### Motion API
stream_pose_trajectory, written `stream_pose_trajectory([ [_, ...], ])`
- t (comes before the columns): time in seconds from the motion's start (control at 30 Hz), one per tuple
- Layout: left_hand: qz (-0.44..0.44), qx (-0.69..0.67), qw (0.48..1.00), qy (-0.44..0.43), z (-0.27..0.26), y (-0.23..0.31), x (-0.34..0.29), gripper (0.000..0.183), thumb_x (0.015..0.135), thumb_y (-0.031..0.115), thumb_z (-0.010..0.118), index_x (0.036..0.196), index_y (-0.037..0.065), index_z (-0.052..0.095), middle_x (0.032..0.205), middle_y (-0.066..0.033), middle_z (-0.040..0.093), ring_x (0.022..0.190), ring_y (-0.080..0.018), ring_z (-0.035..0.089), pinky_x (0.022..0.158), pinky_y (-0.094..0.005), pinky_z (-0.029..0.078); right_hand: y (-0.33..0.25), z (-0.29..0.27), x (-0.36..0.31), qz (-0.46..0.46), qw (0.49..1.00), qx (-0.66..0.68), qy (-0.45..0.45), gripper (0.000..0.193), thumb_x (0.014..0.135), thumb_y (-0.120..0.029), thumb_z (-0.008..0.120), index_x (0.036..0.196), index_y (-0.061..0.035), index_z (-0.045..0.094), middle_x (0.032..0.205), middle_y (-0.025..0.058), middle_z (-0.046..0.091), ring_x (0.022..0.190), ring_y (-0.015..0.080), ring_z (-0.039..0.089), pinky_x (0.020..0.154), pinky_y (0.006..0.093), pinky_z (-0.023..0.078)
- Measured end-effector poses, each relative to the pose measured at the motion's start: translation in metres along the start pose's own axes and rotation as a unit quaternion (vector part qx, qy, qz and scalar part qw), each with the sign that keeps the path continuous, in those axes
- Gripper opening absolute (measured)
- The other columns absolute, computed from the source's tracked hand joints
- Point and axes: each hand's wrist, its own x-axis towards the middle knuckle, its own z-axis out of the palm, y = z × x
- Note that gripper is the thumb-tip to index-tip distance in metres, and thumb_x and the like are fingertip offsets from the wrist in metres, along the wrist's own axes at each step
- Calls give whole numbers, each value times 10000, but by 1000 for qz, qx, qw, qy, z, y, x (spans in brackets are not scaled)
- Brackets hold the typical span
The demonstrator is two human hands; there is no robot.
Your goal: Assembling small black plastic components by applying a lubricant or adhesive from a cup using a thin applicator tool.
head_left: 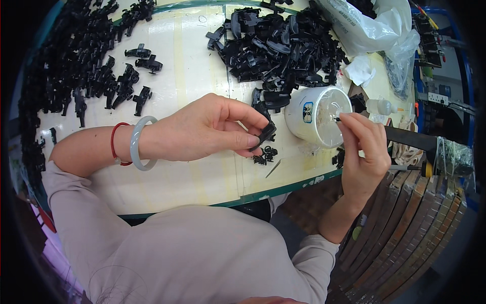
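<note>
My left hand (205, 126) is closed round a black plastic part (266, 135), pinching it between thumb and fingers above the table. At the mouth of a white plastic tub (299, 117), my right hand (368, 147) has its thumb and fingertips pressed together on a tiny dark piece (337, 119), too small to name. The tub lies tipped on its side with its opening toward my right hand, and clear plastic film shows at its mouth. Below my left fingertips sits a small cluster of little black pieces (266, 155), beside a thin metal strip (273, 168).
A large heap of black plastic parts (283, 48) lies beyond the tub. Many assembled-looking black parts (86, 71) cover the left side. Plastic bags (364, 28), white tissue (360, 70) and a small bottle (380, 106) are at right. The green table edge (283, 189) curves in front of me.
</note>
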Motion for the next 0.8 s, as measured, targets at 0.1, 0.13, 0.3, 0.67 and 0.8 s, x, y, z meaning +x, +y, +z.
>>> stream_pose_trajectory([
  [0.1,2,-17,1000,2,0,2,0,217,913,53,528,1111,-30,559,1021,-87,622,901,-137,629,792,-253,522,1,-6,-6,151,974,169,26,178,751,64,676,918,2,676,870,75,652,718,98,546,599,200,422],
  [0.13,-1,-11,1000,-5,-1,3,1,209,912,59,531,1100,-27,563,1005,-87,629,902,-137,628,786,-252,523,2,-6,-7,150,974,168,26,178,751,64,676,918,2,676,870,75,652,718,98,546,599,200,422],
  [0.3,-26,-12,1000,7,0,8,-2,195,912,77,538,1081,-15,571,968,-84,646,892,-131,628,763,-244,524,-1,-8,-9,249,908,333,48,149,784,58,660,933,53,661,920,85,639,764,73,546,633,171,413],
  [0.67,-9,-67,998,-9,1,-1,-1,237,915,113,547,1121,-4,549,987,-84,647,882,-134,632,793,-245,521,-63,12,-26,261,861,433,47,173,741,125,645,900,59,659,905,140,643,760,145,613,636,226,498],
  [0.8,7,-36,999,-2,5,1,-1,215,929,117,520,1107,-1,549,988,-74,625,879,-138,636,771,-247,532,-63,29,-32,224,835,487,126,172,784,126,611,946,70,621,946,176,612,775,164,621,661,241,527],
])
